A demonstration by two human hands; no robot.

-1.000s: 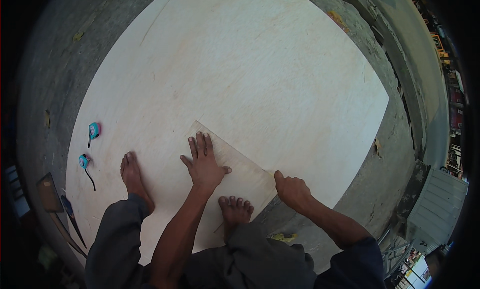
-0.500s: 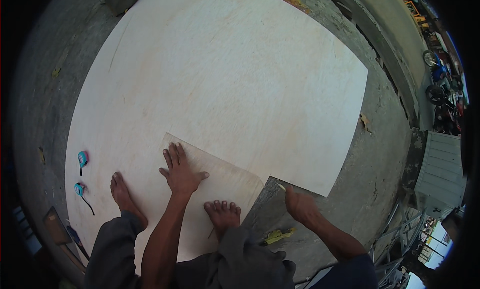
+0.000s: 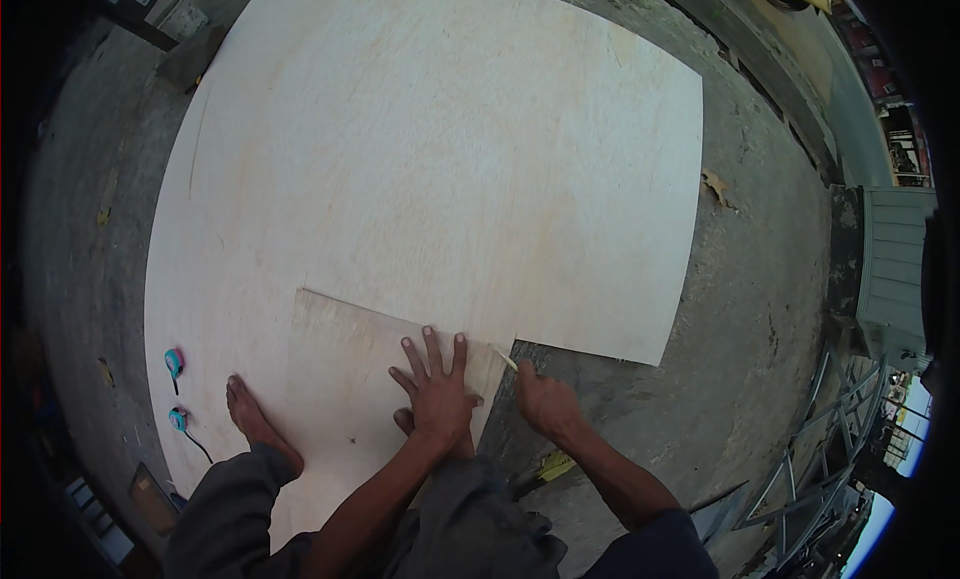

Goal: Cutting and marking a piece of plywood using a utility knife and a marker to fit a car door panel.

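Note:
A large pale plywood sheet (image 3: pixel 430 179) lies on the ground, with a corner notch at its lower right. On top of it rests a smaller plywood piece (image 3: pixel 340 369), its right end by the notch. My left hand (image 3: pixel 440 399) presses flat on that piece, fingers spread, close to its right end. In my right hand (image 3: pixel 548 401) is a slim pale pencil-like stick (image 3: pixel 508 361), its tip at the piece's right edge beside the notch. Its exact kind is too small to make out.
Two teal tape measures (image 3: pixel 175 363) lie at the sheet's left side, near my bare foot (image 3: pixel 255 419). A yellow-green item (image 3: pixel 555 466) is on the concrete floor (image 3: pixel 640 434) at right. Metal frames (image 3: pixel 825 449) and a grey ribbed panel (image 3: pixel 898 264) stand farther right.
My left hand has shifted right along the smaller piece toward its right end. My right hand has moved left with the stick, from the notch to the piece's edge. The view has also turned.

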